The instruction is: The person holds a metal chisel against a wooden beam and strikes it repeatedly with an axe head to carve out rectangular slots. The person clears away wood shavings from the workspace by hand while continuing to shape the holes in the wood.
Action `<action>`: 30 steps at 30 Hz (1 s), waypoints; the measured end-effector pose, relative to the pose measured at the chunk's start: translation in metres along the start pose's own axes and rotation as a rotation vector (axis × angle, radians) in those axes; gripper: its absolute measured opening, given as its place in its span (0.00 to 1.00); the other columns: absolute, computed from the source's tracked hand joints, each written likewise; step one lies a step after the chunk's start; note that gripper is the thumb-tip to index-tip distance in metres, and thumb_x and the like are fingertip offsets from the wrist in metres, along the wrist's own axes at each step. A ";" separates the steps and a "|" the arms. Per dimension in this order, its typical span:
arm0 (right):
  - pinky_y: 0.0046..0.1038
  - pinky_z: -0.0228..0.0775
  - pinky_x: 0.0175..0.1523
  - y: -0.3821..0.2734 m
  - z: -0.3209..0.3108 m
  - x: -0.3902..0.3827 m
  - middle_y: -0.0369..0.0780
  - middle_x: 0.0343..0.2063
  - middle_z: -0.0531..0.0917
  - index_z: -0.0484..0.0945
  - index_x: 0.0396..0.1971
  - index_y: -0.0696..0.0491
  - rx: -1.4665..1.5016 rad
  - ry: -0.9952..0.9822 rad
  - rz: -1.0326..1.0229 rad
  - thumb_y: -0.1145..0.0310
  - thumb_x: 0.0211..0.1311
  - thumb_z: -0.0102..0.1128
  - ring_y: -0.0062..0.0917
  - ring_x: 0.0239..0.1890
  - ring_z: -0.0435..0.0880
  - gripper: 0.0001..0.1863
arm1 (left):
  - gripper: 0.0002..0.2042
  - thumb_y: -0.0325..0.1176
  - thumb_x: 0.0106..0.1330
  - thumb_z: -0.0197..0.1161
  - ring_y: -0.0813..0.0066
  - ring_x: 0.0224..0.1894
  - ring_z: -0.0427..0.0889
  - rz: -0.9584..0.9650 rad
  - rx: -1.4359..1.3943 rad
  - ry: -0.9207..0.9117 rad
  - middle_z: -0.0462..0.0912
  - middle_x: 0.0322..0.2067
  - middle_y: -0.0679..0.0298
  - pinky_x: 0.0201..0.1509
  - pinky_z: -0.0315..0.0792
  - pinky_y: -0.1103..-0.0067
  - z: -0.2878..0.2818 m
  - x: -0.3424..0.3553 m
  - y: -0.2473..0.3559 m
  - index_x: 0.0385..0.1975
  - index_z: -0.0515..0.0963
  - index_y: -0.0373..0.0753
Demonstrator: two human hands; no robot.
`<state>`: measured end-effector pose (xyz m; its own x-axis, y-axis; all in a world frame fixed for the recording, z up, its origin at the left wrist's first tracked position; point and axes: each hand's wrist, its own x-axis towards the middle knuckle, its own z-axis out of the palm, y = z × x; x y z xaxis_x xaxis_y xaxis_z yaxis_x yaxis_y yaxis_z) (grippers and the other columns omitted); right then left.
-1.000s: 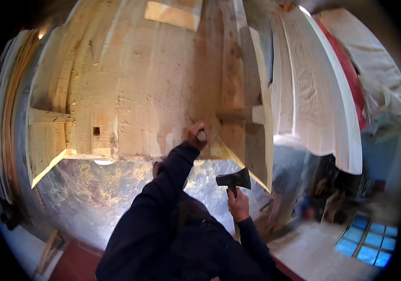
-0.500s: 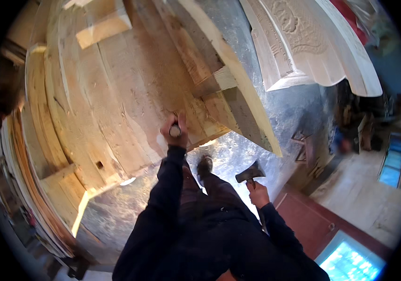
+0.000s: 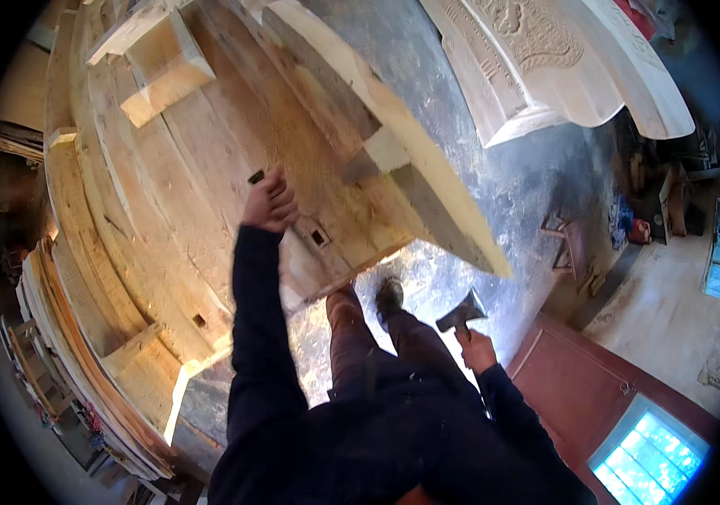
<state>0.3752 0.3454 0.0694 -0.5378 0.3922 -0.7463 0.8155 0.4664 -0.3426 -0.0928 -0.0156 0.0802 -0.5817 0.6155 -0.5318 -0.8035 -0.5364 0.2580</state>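
My left hand is closed round a chisel, whose dark end sticks out above the fist; most of it is hidden by the fingers. Below and to the right of this fist, a small square hole is cut in the wide plank panel. At the lower right, my right hand grips the handle of a hatchet just under its dark metal head. The hatchet hangs over the floor beside my leg, apart from the panel.
A second square hole shows near the panel's near edge. A box-like wooden block and a thick angled beam rise from the panel. A carved pale board lies at far right. Stacked boards line the left.
My left hand has lifted away from the panel's near part and moved left with the chisel, uncovering the square hole. The hatchet has shifted slightly right in my right hand.
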 end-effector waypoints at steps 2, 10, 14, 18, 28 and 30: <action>0.32 0.72 0.20 0.000 -0.001 0.000 0.41 0.12 0.78 0.77 0.27 0.59 -0.002 0.031 -0.023 0.50 0.69 0.56 0.27 0.11 0.78 0.24 | 0.24 0.52 0.74 0.56 0.83 0.09 0.53 -0.099 0.062 -0.150 0.55 0.10 0.74 0.12 0.46 0.80 0.021 -0.039 0.015 0.16 0.60 0.49; 0.34 0.72 0.22 0.010 0.016 0.027 0.43 0.13 0.78 0.77 0.27 0.61 -0.130 -0.060 -0.119 0.49 0.70 0.55 0.31 0.13 0.80 0.26 | 0.17 0.50 0.60 0.73 0.58 0.29 0.84 0.650 1.663 0.978 0.84 0.24 0.57 0.35 0.77 0.66 -0.033 -0.062 -0.048 0.30 0.80 0.42; 0.38 0.75 0.28 0.014 0.016 0.021 0.46 0.15 0.81 0.78 0.26 0.61 -0.223 -0.123 -0.113 0.46 0.69 0.53 0.37 0.16 0.83 0.29 | 0.13 0.44 0.59 0.71 0.52 0.36 0.86 0.696 1.911 0.985 0.86 0.31 0.58 0.36 0.77 0.61 -0.035 -0.035 -0.094 0.39 0.79 0.48; 0.42 0.77 0.38 0.007 0.004 0.007 0.50 0.21 0.84 0.79 0.27 0.61 -0.338 -0.177 -0.135 0.46 0.69 0.53 0.45 0.27 0.85 0.28 | 0.09 0.44 0.63 0.65 0.50 0.35 0.86 0.569 2.045 1.055 0.85 0.28 0.56 0.33 0.76 0.58 -0.054 -0.035 -0.131 0.34 0.78 0.47; 0.48 0.76 0.47 0.096 0.006 0.047 0.52 0.34 0.85 0.82 0.42 0.47 -0.610 -0.107 -0.412 0.50 0.68 0.51 0.50 0.41 0.85 0.18 | 0.26 0.61 0.59 0.59 0.47 0.45 0.86 -0.397 1.661 1.064 0.87 0.40 0.48 0.51 0.79 0.60 -0.149 -0.256 -0.362 0.40 0.87 0.44; 0.50 0.77 0.42 0.118 0.018 0.062 0.50 0.34 0.85 0.78 0.48 0.39 -0.725 -0.126 -0.591 0.60 0.65 0.53 0.52 0.39 0.85 0.13 | 0.27 0.62 0.57 0.61 0.47 0.49 0.85 -0.489 1.387 1.284 0.87 0.44 0.50 0.54 0.78 0.59 -0.211 -0.301 -0.397 0.41 0.87 0.44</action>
<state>0.4419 0.4109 -0.0275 -0.7604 -0.1341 -0.6354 0.0637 0.9584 -0.2784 0.4276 -0.1096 -0.0320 -0.4071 -0.5155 -0.7540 -0.7406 0.6695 -0.0579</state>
